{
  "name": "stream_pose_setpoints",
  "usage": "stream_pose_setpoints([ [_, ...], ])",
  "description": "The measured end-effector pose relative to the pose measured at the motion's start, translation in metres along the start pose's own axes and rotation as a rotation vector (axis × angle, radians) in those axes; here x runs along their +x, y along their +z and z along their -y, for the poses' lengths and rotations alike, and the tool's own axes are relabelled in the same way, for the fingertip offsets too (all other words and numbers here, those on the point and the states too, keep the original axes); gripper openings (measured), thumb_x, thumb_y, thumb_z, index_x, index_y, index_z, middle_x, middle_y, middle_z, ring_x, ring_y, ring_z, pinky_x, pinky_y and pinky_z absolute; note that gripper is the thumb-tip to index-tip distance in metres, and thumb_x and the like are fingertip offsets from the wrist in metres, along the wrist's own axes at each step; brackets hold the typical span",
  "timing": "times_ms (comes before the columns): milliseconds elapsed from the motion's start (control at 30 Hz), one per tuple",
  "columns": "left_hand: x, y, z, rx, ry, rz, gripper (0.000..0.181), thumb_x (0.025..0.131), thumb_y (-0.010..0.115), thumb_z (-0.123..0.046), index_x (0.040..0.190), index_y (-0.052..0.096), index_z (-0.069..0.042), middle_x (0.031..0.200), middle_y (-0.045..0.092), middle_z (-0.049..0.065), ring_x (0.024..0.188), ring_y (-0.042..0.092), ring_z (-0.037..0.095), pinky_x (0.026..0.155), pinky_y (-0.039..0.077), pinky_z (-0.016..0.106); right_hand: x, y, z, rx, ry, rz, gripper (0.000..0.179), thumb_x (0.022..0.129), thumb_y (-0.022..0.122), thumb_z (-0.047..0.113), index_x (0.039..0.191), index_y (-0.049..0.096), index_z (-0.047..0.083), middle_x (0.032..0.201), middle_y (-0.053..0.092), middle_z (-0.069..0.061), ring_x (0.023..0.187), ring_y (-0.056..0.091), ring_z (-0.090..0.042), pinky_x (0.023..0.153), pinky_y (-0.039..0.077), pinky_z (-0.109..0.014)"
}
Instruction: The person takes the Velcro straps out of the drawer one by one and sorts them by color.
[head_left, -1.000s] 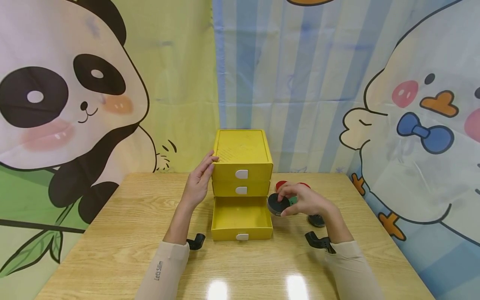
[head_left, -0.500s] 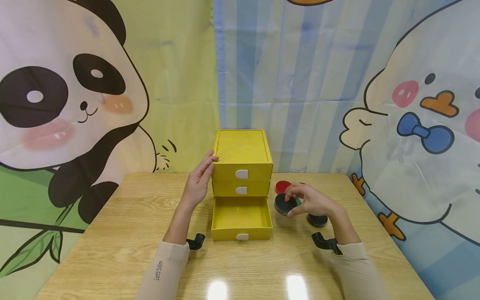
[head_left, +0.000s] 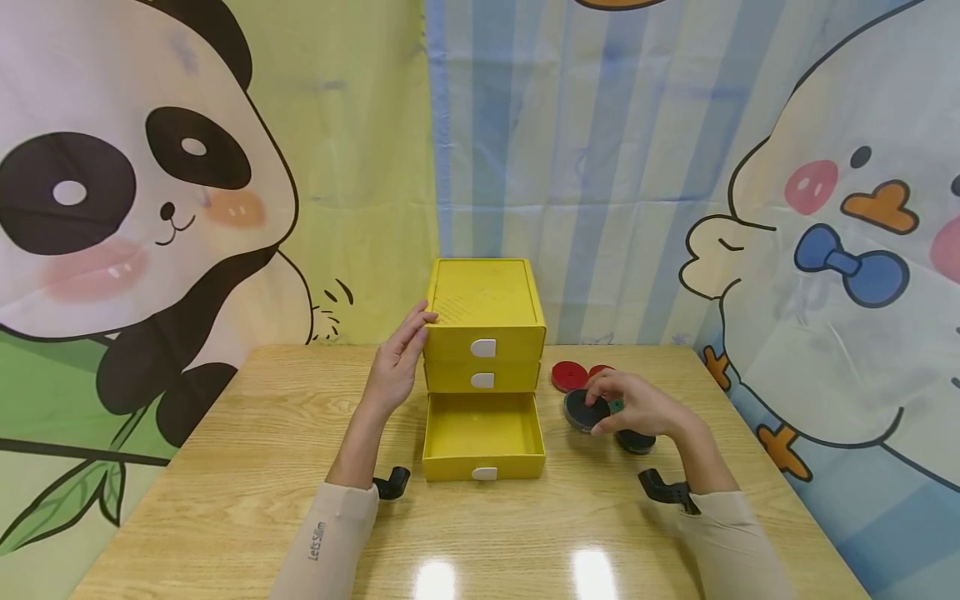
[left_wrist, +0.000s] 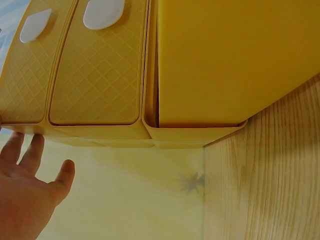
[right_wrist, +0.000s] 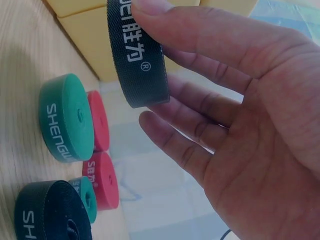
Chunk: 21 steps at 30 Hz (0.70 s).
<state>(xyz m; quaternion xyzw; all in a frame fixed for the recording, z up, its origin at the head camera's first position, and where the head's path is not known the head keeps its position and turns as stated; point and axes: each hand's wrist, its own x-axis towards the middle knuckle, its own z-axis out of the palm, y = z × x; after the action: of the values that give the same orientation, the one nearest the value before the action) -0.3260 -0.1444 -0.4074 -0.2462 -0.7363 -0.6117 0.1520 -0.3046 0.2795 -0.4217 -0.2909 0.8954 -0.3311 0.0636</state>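
My right hand (head_left: 637,408) pinches a black webbing-tape roll (head_left: 585,412) by its edge, thumb on one side and fingers on the other. In the right wrist view this roll (right_wrist: 140,65), with white lettering, is raised above the table, tilted. Against the left side of a yellow drawer unit (head_left: 487,292), near its top front corner, rests my left hand (head_left: 395,367), fingers extended. The bottom drawer (head_left: 483,469) is pulled out, its inside bare; the two drawers above it are closed.
Right of the drawer unit stand two red rolls (right_wrist: 102,181), a large green roll (right_wrist: 66,117), a smaller green roll (right_wrist: 88,199) and another black roll (right_wrist: 47,212). A printed cloth (head_left: 495,167) hangs behind the wooden table (head_left: 300,433).
My right hand has moved right with the black tape roll, away from the open drawer toward the other rolls. My left hand and the drawer unit have stayed put.
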Motion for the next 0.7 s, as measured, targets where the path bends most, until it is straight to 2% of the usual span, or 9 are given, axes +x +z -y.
stream_pose_setpoints([
  [133,0.0016,-0.0006,0.0093,0.009,0.021,-0.005,0.035,0.115,0.041,-0.018,0.144,0.058,-0.010,0.172,0.028,0.005,0.160,0.025,0.020,0.126,0.030,0.043,-0.0022,-0.0018,-0.0024,0.012,0.005,0.002,0.034,0.079,0.093,0.025,0.103,0.070,0.018,0.115,0.065,0.001,0.113,0.058,-0.025,0.105,0.050,-0.058],
  [400,0.0011,-0.0018,0.0113,0.017,0.043,-0.003,0.035,0.114,0.043,-0.027,0.143,0.060,-0.017,0.171,0.031,-0.002,0.159,0.027,0.017,0.126,0.031,0.040,-0.0046,-0.0042,-0.0073,0.035,0.010,-0.015,0.033,0.079,0.093,0.022,0.104,0.071,0.017,0.121,0.067,-0.001,0.119,0.060,-0.028,0.106,0.051,-0.057],
  [700,0.0012,-0.0016,0.0111,0.022,0.035,-0.003,0.035,0.114,0.043,-0.028,0.143,0.061,-0.018,0.172,0.030,0.002,0.159,0.027,0.016,0.126,0.031,0.041,-0.0048,-0.0042,-0.0060,0.025,0.026,-0.005,0.034,0.080,0.092,0.024,0.106,0.071,0.017,0.116,0.068,0.001,0.118,0.060,-0.028,0.108,0.050,-0.059],
])
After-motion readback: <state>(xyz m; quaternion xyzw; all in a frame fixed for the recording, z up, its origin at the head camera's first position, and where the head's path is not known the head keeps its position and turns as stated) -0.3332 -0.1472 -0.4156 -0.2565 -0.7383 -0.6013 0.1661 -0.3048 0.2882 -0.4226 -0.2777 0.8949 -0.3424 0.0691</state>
